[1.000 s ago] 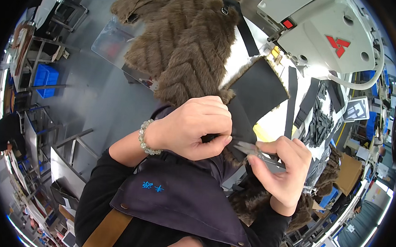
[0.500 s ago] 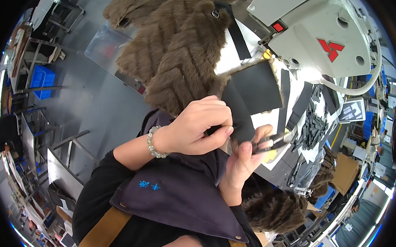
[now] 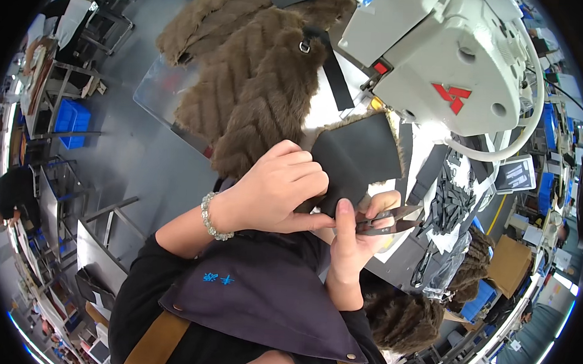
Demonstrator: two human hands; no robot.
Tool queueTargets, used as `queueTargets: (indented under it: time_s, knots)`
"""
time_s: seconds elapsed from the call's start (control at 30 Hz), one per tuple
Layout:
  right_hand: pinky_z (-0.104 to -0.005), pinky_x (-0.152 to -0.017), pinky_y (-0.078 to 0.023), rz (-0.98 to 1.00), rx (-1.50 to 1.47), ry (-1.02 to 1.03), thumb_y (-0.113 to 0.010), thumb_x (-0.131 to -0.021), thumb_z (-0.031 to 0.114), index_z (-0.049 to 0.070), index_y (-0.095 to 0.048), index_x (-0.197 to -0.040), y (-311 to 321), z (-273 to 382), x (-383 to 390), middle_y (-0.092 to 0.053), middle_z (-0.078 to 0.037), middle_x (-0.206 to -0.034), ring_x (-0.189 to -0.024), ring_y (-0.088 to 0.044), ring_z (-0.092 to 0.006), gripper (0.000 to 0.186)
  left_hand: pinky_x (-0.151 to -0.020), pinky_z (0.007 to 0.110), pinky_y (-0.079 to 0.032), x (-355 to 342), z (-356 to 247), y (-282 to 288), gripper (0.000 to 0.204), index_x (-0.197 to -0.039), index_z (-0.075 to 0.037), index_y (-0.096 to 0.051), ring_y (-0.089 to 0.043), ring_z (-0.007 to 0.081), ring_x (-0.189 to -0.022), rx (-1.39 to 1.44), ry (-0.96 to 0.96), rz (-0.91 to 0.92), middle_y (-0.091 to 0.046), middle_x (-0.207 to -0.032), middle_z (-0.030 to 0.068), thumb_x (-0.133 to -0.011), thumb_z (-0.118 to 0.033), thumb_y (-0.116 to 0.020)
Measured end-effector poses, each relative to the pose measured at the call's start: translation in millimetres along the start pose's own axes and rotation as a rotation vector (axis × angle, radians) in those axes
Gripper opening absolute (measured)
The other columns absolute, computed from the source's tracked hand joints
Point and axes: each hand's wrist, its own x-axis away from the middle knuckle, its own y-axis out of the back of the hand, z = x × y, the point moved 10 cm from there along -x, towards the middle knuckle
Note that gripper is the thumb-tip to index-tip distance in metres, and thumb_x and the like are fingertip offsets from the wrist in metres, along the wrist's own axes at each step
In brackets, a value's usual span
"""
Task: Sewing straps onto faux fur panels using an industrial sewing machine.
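Observation:
A brown fur piece with a smooth black backing (image 3: pixel 357 146) lies in front of me, its near end running down between my hands. My left hand (image 3: pixel 275 191), with a beaded bracelet at the wrist, is closed on the piece's near left edge, the thumb stretched toward the right. My right hand (image 3: pixel 361 234) grips small dark scissors (image 3: pixel 394 222) whose blades point right, away from the piece. Its thumb and a fingertip meet the piece's near end, close to my left thumb. What exactly lies between the fingertips is hidden.
A pale sewing machine (image 3: pixel 449 65) stands over the table's far right. More brown fur (image 3: pixel 256 89), with a metal ring, spreads at the left. On the right are a pile of black strips (image 3: pixel 455 195), another tool (image 3: pixel 421 266) and a plastic bag (image 3: pixel 440 279). Below hangs more fur (image 3: pixel 406 320).
My left thumb has straightened toward my right hand, and the two hands are closer. The scissors have turned slightly and now show clearly. The whole view has shifted a little.

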Motion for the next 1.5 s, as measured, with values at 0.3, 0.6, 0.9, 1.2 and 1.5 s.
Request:
queueTargets:
  time_s: [0.3, 0.6, 0.9, 1.2, 1.5]
  knots:
    - [-0.0204, -0.051, -0.026, 0.204, 0.060, -0.060, -0.062, -0.078, -0.010, 0.010, -0.034, -0.082, 4.3, 8.7, -15.3, -0.036, 0.002, -0.068, -0.058, -0.030, -0.0052, 0.035, -0.078, 0.033, -0.033, -9.5, -2.6, -7.9, 0.026, -0.071, -0.009, -0.051, -0.043, 0.0203, -0.068, 0.156, -0.037, 0.236, -0.043, -0.069, 0.0015, -0.079, -0.023, -0.071]
    - [-0.0193, -0.052, -0.028, 0.199, -0.133, -0.175, -0.070, -0.078, 0.001, 0.011, -0.033, -0.081, 9.0, 10.0, -29.3, -0.038, 0.002, -0.067, -0.058, -0.032, -0.0055, 0.038, -0.091, 0.038, -0.037, -22.7, 5.9, 7.5, 0.021, -0.066, -0.009, -0.052, -0.053, 0.0166, -0.067, 0.332, 0.012, 0.129, -0.053, -0.069, -0.0014, -0.078, -0.009, -0.070]
    - [-0.0198, -0.053, -0.029, 0.194, -0.199, -0.157, -0.074, -0.075, 0.003, 0.011, -0.034, -0.079, 13.0, 15.9, -28.4, -0.038, 0.002, -0.067, -0.059, -0.034, -0.0056, 0.041, -0.095, 0.039, -0.037, -21.3, 4.6, 5.8, 0.019, -0.067, -0.008, -0.053, -0.055, 0.0152, -0.067, 0.495, 0.052, 0.204, -0.055, -0.070, -0.0016, -0.083, -0.008, -0.065]
    - [-0.0198, -0.062, -0.031, 0.084, -0.166, -0.081, -0.076, -0.074, 0.010, 0.012, -0.033, -0.081, 2.4, 14.3, -13.4, -0.035, 0.002, -0.076, -0.069, -0.037, -0.0072, 0.044, -0.054, 0.024, -0.031, 9.1, 33.7, -9.1, 0.025, -0.067, -0.003, -0.045, -0.040, 0.0099, -0.060, 1.256, 0.439, -0.018, -0.049, -0.067, -0.0002, -0.088, -0.003, -0.060]
    - [-0.0205, -0.050, -0.026, 0.343, 0.037, -0.107, -0.055, -0.086, 0.060, 0.004, -0.042, -0.097, -4.7, 24.9, -28.7, -0.035, 0.004, -0.066, -0.055, -0.032, -0.0059, 0.058, -0.052, 0.029, -0.032, -5.6, 16.8, 43.6, 0.029, -0.056, -0.006, -0.040, -0.041, 0.0168, -0.055, 0.739, 0.065, -0.109, -0.049, -0.060, 0.0035, -0.073, 0.007, -0.060]
